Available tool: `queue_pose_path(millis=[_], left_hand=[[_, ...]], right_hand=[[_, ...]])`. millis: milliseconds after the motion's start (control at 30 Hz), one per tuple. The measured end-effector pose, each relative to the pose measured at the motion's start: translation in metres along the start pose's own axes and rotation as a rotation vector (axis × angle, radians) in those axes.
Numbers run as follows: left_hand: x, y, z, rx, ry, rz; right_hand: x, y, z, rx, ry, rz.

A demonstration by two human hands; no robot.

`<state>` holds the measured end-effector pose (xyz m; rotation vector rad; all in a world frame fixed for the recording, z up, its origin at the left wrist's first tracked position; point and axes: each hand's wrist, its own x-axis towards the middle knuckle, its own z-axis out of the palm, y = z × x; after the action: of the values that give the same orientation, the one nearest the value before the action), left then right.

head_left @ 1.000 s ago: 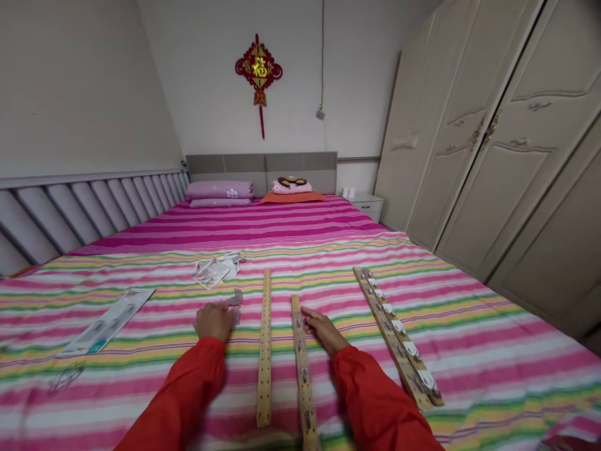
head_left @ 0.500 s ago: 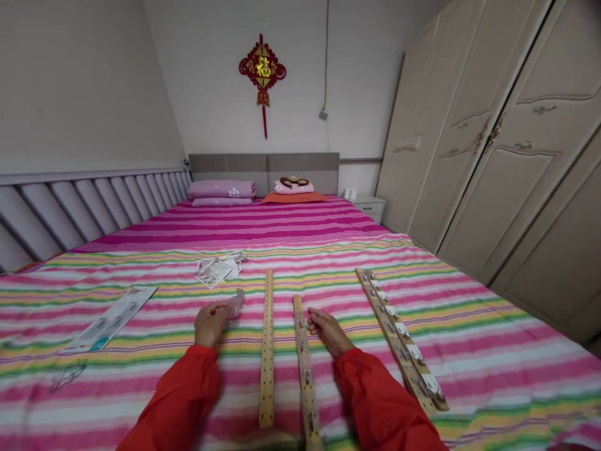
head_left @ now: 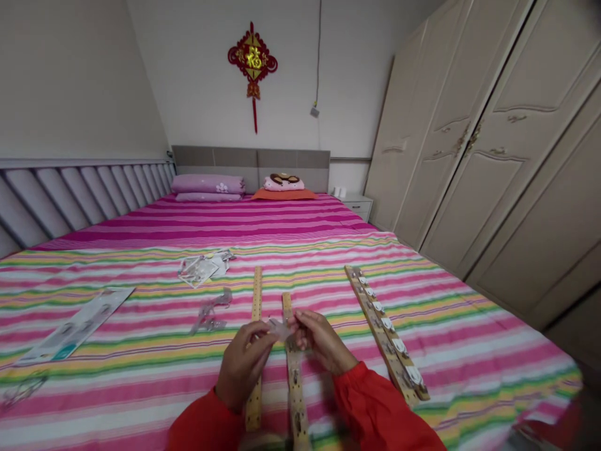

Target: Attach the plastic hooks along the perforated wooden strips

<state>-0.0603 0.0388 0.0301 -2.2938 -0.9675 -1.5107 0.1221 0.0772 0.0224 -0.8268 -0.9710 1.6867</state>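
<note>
While both hands pinch it, a clear hook piece (head_left: 280, 328) sits over the wooden strips.
Left hand (head_left: 244, 363) and right hand (head_left: 319, 338) nip its edges; looks light, thin, slippery plastic. Beyond: pegged strip (head_left: 256, 326), hook-loaded strip (head_left: 382, 329), packaging (head_left: 200, 269) on bed (head_left: 141, 357).

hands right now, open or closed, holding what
Left hand: closed, pinching a small clear piece.
Right hand: closed on the same clear piece.

Single view, head-worn camera. Looks forward and down along the pink, green and yellow striped bed cover (head_left: 141, 351) toward the grey padded headboard (head_left: 251, 160) and white far wall. Nearest: both hands, low centre of frame. Cream panelled wardrobe doors (head_left: 469, 144) run along the right edge.
</note>
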Motion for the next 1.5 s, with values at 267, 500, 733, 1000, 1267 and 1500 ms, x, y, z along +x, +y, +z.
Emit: queue_pose_path(millis=[267, 500, 733, 1000, 1267, 1500], left_hand=[[-0.008, 0.02, 0.011, 0.236, 0.023, -0.021], [-0.011, 0.026, 0.024, 0.248, -0.035, -0.081], [-0.011, 0.018, 0.02, -0.1, -0.085, -0.314], [0.009, -0.01, 0.029, -0.72, -0.315, -1.157], [0.012, -0.023, 0.054, -0.762, -0.321, -1.144], [0.026, -0.049, 0.065, -0.674, -0.214, -1.138]], right_hand=[[-0.024, 0.003, 0.012, 0.051, -0.086, 0.056], [-0.023, 0.011, 0.003, 0.067, 0.007, 0.043], [-0.007, 0.009, -0.02, -0.116, 0.08, 0.01], [0.011, 0.001, -0.029, -0.292, -0.037, -0.023], [0.035, 0.0, -0.025, -0.304, -0.068, -0.052], [0.062, -0.003, -0.029, -0.29, -0.05, -0.109]])
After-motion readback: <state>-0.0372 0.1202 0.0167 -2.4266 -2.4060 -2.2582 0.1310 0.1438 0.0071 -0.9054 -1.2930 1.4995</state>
